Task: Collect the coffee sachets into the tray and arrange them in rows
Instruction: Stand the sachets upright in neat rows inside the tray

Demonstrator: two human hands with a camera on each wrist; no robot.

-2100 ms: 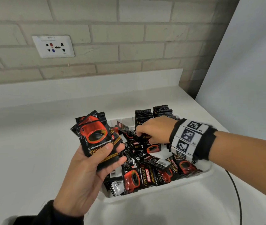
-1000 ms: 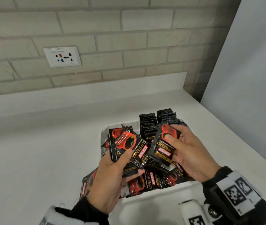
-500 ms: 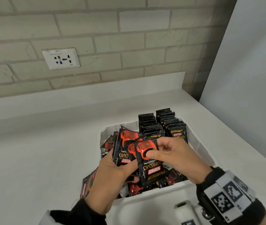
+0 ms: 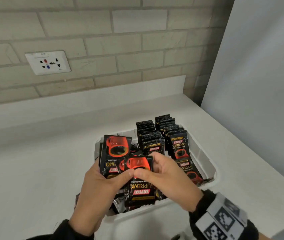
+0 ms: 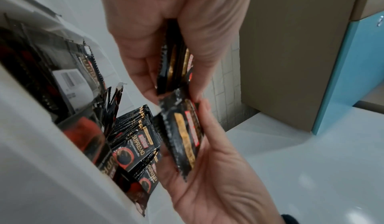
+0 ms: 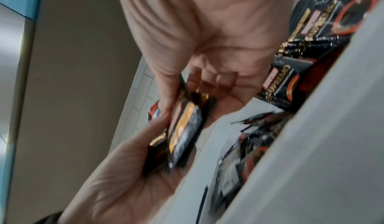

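Observation:
A white tray sits on the counter. Two rows of upright black-and-red coffee sachets fill its back right, and loose sachets lie in its front part. My left hand grips a stack of sachets above the tray's left side. My right hand pinches a single sachet against the front of that stack, with both thumbs meeting on it. In the left wrist view the stack sits in the left hand and the single sachet in my right hand.
The white counter extends to the left of the tray. A brick wall with a socket plate stands behind, and a pale panel closes off the right. Another sachet edge shows beside the tray under my left wrist.
My right hand lifted one sachet from the tray, turned it and brought it onto the front of the stack in my left hand. Both hands have come together over the tray.

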